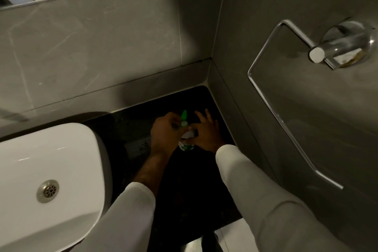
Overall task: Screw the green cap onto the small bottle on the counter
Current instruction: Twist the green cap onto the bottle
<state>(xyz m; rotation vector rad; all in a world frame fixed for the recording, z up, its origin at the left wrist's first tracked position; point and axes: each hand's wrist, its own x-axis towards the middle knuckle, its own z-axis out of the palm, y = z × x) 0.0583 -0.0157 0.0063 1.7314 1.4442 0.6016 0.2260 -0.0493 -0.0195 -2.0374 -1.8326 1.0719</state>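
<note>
Green cap [183, 116] pinched in my left hand [166, 135] at the bottle's top | my right hand [205, 133] grips the small bottle [187, 143] with thumb and forefinger, other fingers spread | bottle upright on dark counter [190, 190], between white sink [49, 170] and grey side wall [306, 108]
</note>
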